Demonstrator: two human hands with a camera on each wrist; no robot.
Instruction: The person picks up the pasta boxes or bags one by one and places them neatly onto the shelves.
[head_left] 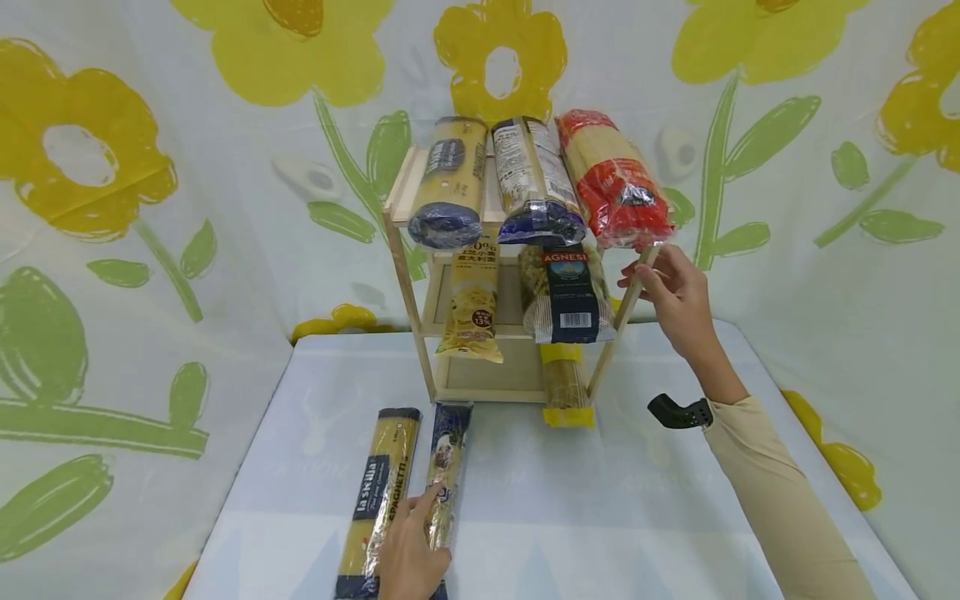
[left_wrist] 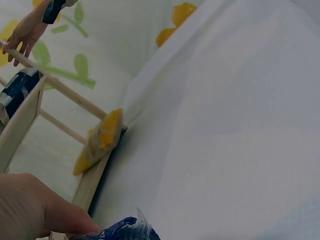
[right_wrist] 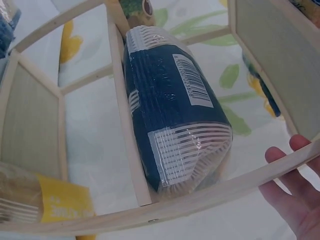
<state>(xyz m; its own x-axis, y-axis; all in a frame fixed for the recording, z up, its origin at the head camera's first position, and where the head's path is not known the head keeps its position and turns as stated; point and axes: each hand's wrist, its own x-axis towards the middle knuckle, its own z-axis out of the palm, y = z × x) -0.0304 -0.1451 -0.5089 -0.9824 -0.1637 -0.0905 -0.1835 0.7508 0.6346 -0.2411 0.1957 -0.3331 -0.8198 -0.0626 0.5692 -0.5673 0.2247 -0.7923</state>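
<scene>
On the table, my left hand [head_left: 412, 550] grips a narrow blue-ended pasta pack [head_left: 447, 454], index finger along its top. A wider La Sicilia spaghetti pack [head_left: 375, 492] lies just left of it. In the left wrist view, the hand [left_wrist: 40, 210] touches the pack's blue wrapper end [left_wrist: 125, 231]. My right hand [head_left: 678, 300] holds the right front post of a wooden rack [head_left: 412, 292], near its top. The right wrist view has its fingers around that post, beside a dark blue Agnesi pasta bag [right_wrist: 170, 95] on the middle shelf.
The rack's top bears a yellow pasta pack [head_left: 453, 179], a white-and-blue pack [head_left: 532, 179] and a red noodle pack [head_left: 615, 183]. A yellow pasta bag [head_left: 472, 304] stands mid-shelf at left. One yellow-banded pack [head_left: 566, 383] sticks out from the bottom shelf. Flowered cloth [head_left: 225, 250] hangs behind.
</scene>
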